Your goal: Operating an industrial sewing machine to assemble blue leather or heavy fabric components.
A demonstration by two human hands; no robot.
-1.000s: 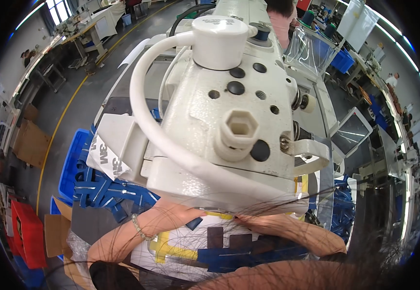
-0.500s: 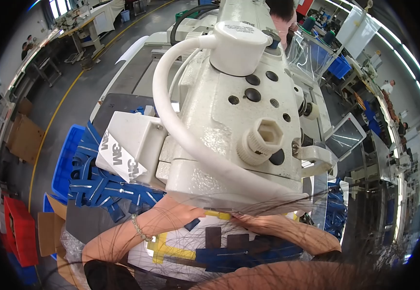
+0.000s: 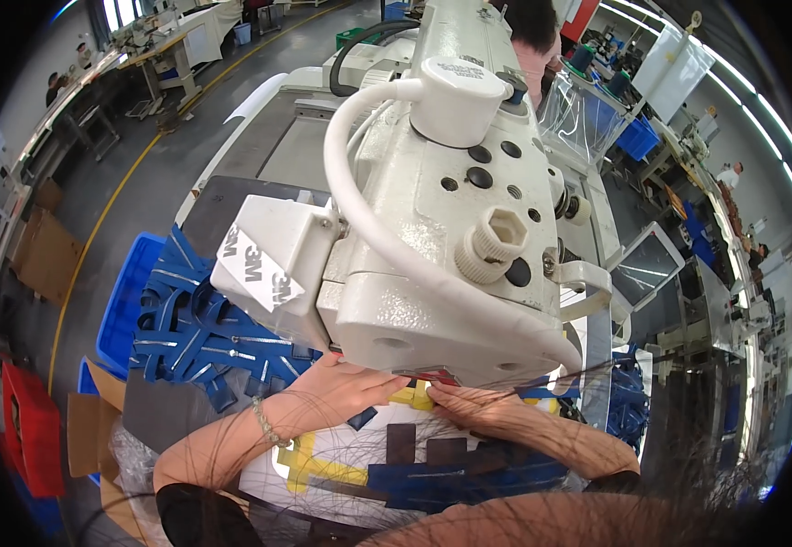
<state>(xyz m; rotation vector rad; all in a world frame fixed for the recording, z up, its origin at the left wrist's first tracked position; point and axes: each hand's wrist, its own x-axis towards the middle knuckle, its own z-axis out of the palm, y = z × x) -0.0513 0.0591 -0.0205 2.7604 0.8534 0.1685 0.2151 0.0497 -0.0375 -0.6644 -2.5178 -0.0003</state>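
My left hand [image 3: 348, 390] reaches under the front of a large white sewing machine head [image 3: 414, 310]. Its fingers stretch out toward a small yellow piece [image 3: 412, 394] below the machine. From the other side comes my right hand [image 3: 473, 407], its fingers pressed together with the tips at that piece's right end. The machine hides the needle area, and whatever the right fingers grip is unclear. Just in front lies a white board [image 3: 336, 440] with yellow tape [image 3: 332, 471], dark rectangular patches [image 3: 401, 444] and a blue zipper strip [image 3: 469, 480].
Blue zipper strips [image 3: 200, 337] pile up on the left side of the table, beside a blue bin [image 3: 127, 310] and a cardboard box [image 3: 90, 415]. More blue strips [image 3: 628, 401] lie at the right. A tilted screen [image 3: 647, 264] stands right of the machine. Another person [image 3: 537, 55] is beyond it.
The view has shifted a little, so the machine head sits slightly farther right. More of both hands' fingers shows around the yellow piece, and a red part now appears under the machine's front.
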